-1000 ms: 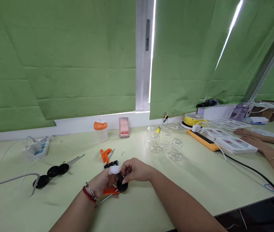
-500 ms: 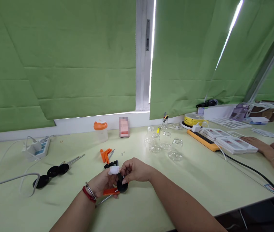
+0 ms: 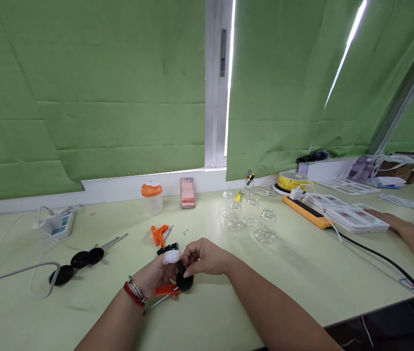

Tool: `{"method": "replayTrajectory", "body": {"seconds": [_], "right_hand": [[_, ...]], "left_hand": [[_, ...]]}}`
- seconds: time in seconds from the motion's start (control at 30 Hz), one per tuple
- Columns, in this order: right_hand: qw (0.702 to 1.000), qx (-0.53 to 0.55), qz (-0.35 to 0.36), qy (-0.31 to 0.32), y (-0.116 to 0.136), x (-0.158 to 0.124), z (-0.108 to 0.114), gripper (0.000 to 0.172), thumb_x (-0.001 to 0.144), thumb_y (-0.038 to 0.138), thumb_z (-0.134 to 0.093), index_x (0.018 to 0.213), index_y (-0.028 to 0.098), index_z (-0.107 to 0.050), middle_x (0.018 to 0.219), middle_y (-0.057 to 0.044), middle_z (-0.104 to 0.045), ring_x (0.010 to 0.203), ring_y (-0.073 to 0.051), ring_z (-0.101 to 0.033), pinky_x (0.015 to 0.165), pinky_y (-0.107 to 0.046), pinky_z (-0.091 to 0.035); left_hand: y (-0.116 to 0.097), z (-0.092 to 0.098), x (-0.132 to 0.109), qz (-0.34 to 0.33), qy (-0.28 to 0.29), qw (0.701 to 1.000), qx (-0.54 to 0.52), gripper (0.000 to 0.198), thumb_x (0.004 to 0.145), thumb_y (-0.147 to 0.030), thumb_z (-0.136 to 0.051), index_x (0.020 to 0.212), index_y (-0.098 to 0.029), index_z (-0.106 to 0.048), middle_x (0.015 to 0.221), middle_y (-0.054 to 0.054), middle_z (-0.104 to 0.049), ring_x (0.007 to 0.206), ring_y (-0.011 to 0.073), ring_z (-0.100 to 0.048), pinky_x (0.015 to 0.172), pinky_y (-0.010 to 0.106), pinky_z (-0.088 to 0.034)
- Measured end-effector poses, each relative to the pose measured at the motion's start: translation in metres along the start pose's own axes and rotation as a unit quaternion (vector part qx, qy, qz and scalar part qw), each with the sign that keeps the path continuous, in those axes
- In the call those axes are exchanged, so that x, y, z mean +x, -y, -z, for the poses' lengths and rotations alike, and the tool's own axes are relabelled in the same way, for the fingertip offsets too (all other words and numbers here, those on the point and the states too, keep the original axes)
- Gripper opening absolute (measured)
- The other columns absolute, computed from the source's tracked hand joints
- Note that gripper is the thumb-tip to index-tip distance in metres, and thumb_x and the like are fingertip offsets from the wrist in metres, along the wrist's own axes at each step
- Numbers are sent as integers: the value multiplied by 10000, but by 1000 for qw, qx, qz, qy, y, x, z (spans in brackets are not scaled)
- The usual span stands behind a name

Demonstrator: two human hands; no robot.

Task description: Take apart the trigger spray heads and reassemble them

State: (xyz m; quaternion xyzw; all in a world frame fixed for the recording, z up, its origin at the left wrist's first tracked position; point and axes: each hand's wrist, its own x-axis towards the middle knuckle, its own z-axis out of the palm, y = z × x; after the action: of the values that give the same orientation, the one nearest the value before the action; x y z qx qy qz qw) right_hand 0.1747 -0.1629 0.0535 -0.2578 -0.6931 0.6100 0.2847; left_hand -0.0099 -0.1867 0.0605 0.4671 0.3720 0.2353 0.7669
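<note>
My left hand, its thumb wrapped in white, is closed around a black round part with a thin metal rod running toward me. An orange strip lies along the same hand, by the rod. Thumb and fingers of my right hand are pinched together at the top of the black part; what sits between the fingertips is hidden. Just beyond my hands are small black pieces, orange pieces with metal rods, and tiny loose bits.
Black round parts with rods and a white power strip lie left. An orange-lidded cup stands behind. Several clear glass vessels, an orange-and-black power strip and white trays are right, near another person's hand.
My hands have barely moved, still together at the black part. The other person's hands at the right have shifted slightly.
</note>
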Motion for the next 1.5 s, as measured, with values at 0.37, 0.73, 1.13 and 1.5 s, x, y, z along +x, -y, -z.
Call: {"method": "replayTrajectory", "body": {"seconds": [0.37, 0.73, 1.13, 1.5], "right_hand": [[999, -12, 16, -28, -6, 2, 0, 301, 532, 259, -802, 732, 137, -613, 628, 33, -559, 577, -82, -487, 564, -227, -417], [999, 4, 16, -42, -3, 2, -3, 348, 510, 325, -813, 741, 148, -620, 635, 35, -551, 581, -84, -479, 567, -236, -408], [977, 26, -8, -213, -12, 9, 3, 446, 685, 476, -685, 1003, 186, -568, 902, -27, -569, 700, -100, -529, 595, -226, -428], [991, 31, -66, -111, -14, 10, -1, 295, 727, 384, -624, 909, 152, -612, 611, 17, -576, 444, -63, -453, 449, -209, -370]], "left_hand": [[-2, 2, 0, 6, 33, 999, -15, 507, 675, -573, -539, 932, -140, -594, 756, 97, -652, 668, 241, -608, 477, 310, -475], [-6, -2, -5, 10, 42, 999, -25, 470, 694, -605, -536, 851, -170, -622, 748, 92, -660, 714, 261, -619, 533, 344, -498], [-12, 6, -2, -186, 49, 950, -247, 612, 762, -644, -401, 1030, -131, -598, 1061, 159, -629, 1053, 332, -562, 913, 520, -410], [-5, 15, 6, -345, 12, 893, -290, 456, 665, -451, -583, 1008, -153, -614, 1179, 142, -582, 1240, 368, -397, 1031, 562, -306]]}}
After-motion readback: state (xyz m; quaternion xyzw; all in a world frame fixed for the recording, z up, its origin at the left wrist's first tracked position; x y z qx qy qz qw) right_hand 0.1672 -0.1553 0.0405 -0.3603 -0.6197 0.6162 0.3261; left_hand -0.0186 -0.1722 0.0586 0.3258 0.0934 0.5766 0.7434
